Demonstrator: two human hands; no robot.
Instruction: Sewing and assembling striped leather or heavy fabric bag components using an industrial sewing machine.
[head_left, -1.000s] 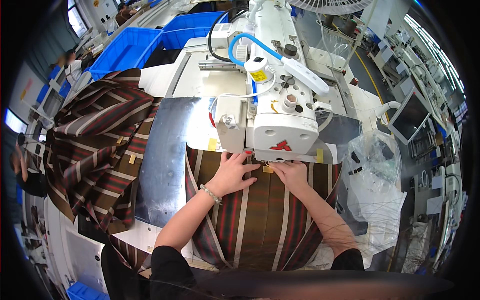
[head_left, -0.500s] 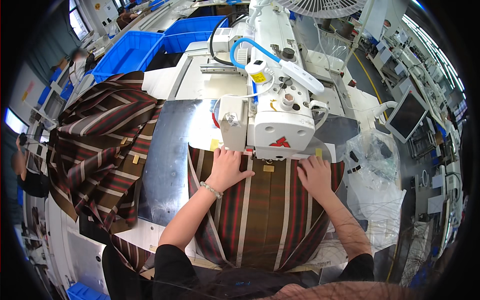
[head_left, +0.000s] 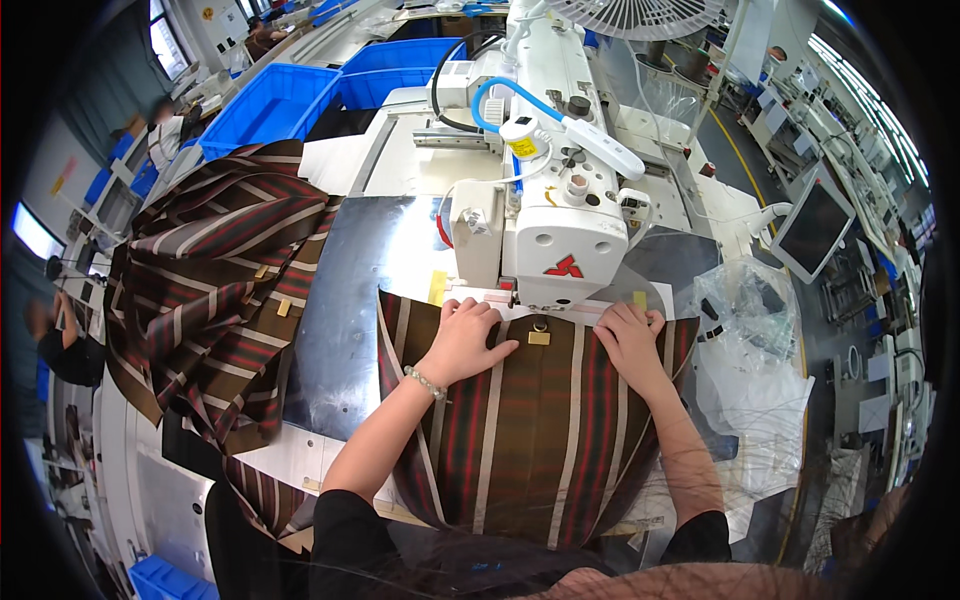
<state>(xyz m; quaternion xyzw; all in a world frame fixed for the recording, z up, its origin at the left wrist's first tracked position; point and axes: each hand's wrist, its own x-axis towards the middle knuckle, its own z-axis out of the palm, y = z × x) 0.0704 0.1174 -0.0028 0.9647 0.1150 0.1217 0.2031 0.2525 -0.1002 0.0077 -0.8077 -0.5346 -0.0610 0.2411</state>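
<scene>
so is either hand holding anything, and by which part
The left hand and right hand lie on the striped fabric at its far edge, either side of the gold tab; whether they grip it or just press cannot be told.

Cloth (head_left: pixel 545 430) lies before the sewing machine (head_left: pixel 568 240), left of plastic (head_left: pixel 748 350).

This is a garment-sewing workshop: a white industrial sewing machine (head_left: pixel 572 240) stands over striped cloth (head_left: pixel 508 430), with a heap of similar fabric (head_left: pixel 215 285) alongside. Blue plastic crates (head_left: pixel 268 108), rows of workstations (head_left: pixel 785 120), strip lights (head_left: pixel 870 103) and co-workers (head_left: pixel 165 137) surround it.
</scene>
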